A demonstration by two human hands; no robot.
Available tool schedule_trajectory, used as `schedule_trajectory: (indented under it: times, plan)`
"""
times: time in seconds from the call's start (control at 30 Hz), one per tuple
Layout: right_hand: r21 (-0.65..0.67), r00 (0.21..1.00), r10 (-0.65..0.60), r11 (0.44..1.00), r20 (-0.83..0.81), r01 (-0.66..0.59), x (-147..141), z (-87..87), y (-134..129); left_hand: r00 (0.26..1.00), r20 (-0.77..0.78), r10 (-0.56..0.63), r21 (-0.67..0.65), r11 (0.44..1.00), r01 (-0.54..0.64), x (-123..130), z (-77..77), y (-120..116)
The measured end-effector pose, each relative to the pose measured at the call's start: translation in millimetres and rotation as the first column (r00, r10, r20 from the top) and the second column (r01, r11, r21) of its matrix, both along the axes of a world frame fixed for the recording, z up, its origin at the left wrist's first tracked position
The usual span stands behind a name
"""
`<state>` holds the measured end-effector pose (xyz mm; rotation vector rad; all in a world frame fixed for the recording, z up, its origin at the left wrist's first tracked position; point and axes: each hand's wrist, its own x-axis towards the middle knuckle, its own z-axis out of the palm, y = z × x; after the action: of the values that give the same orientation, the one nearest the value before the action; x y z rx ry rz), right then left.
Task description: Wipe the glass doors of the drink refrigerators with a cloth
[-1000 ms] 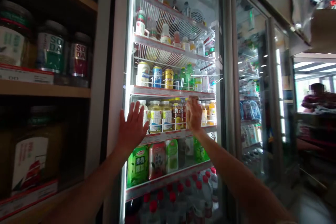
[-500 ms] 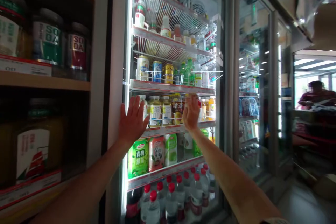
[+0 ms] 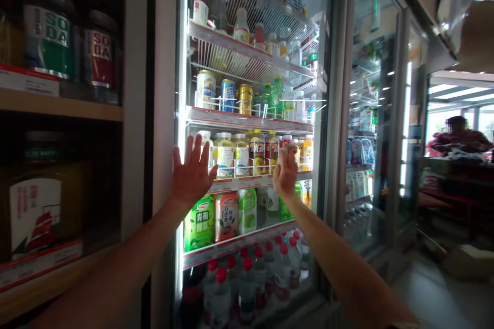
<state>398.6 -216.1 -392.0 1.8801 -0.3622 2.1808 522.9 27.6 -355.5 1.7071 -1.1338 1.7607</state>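
Note:
My left hand point(image 3: 193, 174) is open, fingers spread and palm forward, at the left side of the glass door of a lit drinks fridge; it seems to rest flat on the glass. My right hand point(image 3: 285, 174) is raised in front of the same door, fingers bent and close together. Something pale shows at its fingertips, too blurred to name. Behind the hands, yellow-capped tea bottles point(image 3: 256, 151) line one shelf. Below them stand a green drink carton point(image 3: 199, 222) and a red drink carton point(image 3: 226, 216).
Cans point(image 3: 206, 90) and bottles fill the upper fridge shelves; red-capped bottles point(image 3: 247, 290) stand at the bottom. On the left is a wooden shelf point(image 3: 62, 104) with soda bottles point(image 3: 52, 33). Another glass-doored fridge point(image 3: 372, 113) adjoins on the right. A person point(image 3: 459, 136) is farther back.
My right hand has shifted slightly right and down across the door front. My left hand stays spread in nearly the same place. The view has tilted and shifted a little.

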Motion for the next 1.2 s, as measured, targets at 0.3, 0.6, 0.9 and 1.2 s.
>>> schedule_trajectory:
  times: [0.3, 0.6, 0.9, 1.2]
  plan:
    - [-0.086, 0.995, 0.024, 0.996, -0.092, -0.032, -2.7, -42.0, 2.4, 1.0, 0.013, -0.005, 0.056, 0.998, 0.004, 1.4, -22.2, 4.1]
    - [-0.265, 0.884, 0.005, 0.953, -0.468, -0.145, 18.0, -69.2, 53.4, 1.0, -0.01, -0.024, 0.053, 0.998, 0.024, 0.1, -38.4, 3.2]
    - [0.179, 0.993, -0.009, 0.984, 0.115, -0.012, -12.8, -59.4, -31.8, 0.999, 0.019, -0.034, 0.041, 0.999, 0.033, -1.9, -68.5, -1.4]
    - [-0.156, 0.942, -0.003, 0.986, -0.336, -0.053, -17.8, -83.4, -2.2, 0.999, 0.043, -0.014, 0.069, 0.998, 0.011, -2.6, -75.7, -0.1]
